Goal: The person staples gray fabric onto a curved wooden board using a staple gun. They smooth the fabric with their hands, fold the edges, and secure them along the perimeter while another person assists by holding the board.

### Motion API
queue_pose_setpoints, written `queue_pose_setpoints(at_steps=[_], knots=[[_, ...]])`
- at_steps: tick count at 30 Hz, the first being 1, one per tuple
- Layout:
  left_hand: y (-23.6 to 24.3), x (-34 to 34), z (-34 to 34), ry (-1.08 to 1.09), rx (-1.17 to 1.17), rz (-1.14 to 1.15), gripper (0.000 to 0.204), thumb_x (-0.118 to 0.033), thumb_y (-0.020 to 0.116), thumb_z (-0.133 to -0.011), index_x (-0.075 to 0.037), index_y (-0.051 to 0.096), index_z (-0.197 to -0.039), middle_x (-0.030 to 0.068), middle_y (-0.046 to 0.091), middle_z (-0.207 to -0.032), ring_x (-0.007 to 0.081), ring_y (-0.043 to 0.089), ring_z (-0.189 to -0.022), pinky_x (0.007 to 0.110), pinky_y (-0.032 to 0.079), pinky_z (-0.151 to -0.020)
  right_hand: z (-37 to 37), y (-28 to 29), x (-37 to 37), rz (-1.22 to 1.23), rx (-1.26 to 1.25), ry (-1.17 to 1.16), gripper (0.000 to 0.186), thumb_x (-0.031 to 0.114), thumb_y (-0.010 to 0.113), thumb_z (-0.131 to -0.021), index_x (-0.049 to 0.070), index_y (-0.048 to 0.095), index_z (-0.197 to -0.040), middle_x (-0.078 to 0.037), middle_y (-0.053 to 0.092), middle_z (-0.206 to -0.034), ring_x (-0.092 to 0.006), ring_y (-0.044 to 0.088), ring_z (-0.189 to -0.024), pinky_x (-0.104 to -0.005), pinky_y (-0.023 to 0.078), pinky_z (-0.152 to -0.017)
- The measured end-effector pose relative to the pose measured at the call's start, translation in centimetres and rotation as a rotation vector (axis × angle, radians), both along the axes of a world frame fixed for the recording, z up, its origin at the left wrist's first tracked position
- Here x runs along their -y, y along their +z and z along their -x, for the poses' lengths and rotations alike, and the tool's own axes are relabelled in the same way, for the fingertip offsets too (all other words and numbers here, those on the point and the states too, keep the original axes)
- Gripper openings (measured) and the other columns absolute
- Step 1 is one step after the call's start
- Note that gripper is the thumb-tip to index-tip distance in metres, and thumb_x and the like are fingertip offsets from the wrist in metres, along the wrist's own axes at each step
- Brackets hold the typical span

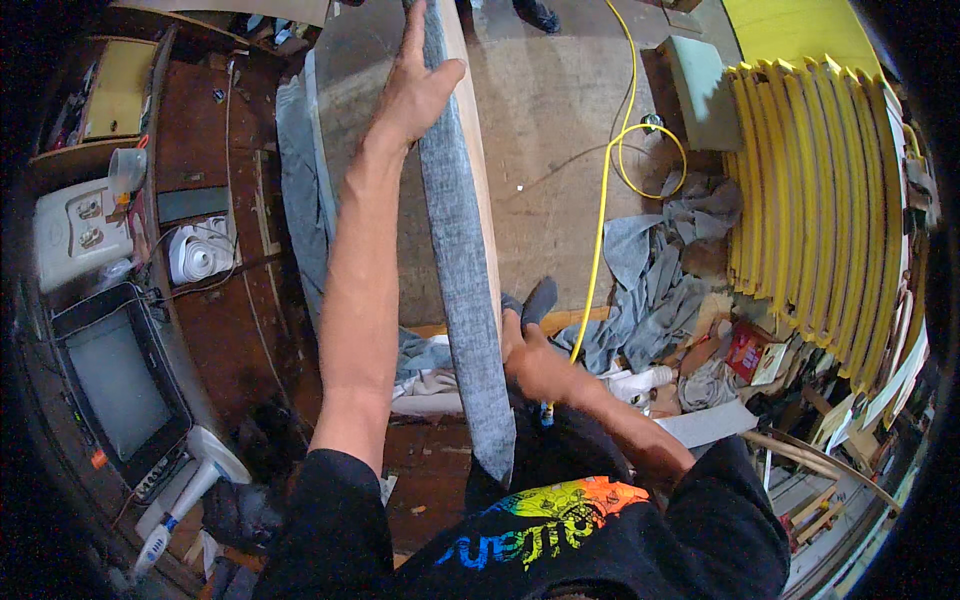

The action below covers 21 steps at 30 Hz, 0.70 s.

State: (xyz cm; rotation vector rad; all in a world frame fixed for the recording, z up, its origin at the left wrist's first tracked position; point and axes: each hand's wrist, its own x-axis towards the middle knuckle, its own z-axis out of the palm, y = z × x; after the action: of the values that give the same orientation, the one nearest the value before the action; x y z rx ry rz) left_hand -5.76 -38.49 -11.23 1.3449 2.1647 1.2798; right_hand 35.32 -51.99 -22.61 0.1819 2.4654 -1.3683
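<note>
Moderate indoor light, seemingly from above. Desk (550, 110) and left forearm (360, 270) fairly bright; brown cabinets (200, 120) at left dim, black shirt (330, 530) nearly swallowing folds. Yellow cable (602, 210) throws soft, thin shadow across desk. Pale sheen on grey screen (120, 390). Right hand (538, 362) slightly blurred, left hand (415, 98) clearer. Strong fisheye bend: yellow-edged stack (815, 200) curves near rim. Black vignette in corners; grain speckling darker areas.

My left fingers (415, 38) rest on the long grey board (466, 250) while my right fingers (512, 332) clasp a dark object (541, 299) beside it.
</note>
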Motion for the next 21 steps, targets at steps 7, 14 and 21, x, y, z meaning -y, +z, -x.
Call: queue_pose_setpoints(at_steps=[7, 14, 21], knots=[[-0.9, 0.2, -2.9, -0.016, 0.567, -0.283, 0.077, -0.036, 0.055, -0.106, -0.007, 0.019, -0.168, 0.0215, 0.035, -0.166, 0.0337, 0.035, -0.153, 0.043, 0.029, -0.126, 14.0, 12.9, -11.3, 0.657, 0.020, -0.986, 0.055, 0.044, 0.051, -0.106, -0.008, 0.067, -0.097, -0.025, 0.070, -0.085, -0.0345, 0.069, -0.076, -0.0461, 0.054, -0.075], [-6.4, 6.0, -5.1, 0.025, 1.210, -0.394, 0.082, -0.058, 0.027, -0.113, -0.003, 0.005, -0.169, 0.0118, 0.016, -0.175, 0.0223, 0.023, -0.158, 0.038, 0.018, -0.129, 20.5, 16.0, -12.1, 0.093, -0.064, -1.129, 0.060, 0.049, 0.053, -0.106, -0.008, 0.067, -0.091, -0.028, 0.067, -0.075, -0.0408, 0.067, -0.069, -0.0495, 0.052, -0.071], [-3.6, 8.7, -7.4, 0.003, 0.791, -0.038, 0.077, -0.042, 0.034, -0.113, 0.001, 0.002, -0.167, 0.0205, 0.002, -0.175, 0.0313, 0.008, -0.162, 0.041, 0.009, -0.131, 21.2, 8.4, -10.9, 0.777, -0.407, -1.234, 0.052, 0.040, 0.052, -0.112, -0.002, 0.070, -0.087, -0.001, 0.062, -0.069, -0.0097, 0.053, -0.065, -0.0332, 0.046, -0.060]])
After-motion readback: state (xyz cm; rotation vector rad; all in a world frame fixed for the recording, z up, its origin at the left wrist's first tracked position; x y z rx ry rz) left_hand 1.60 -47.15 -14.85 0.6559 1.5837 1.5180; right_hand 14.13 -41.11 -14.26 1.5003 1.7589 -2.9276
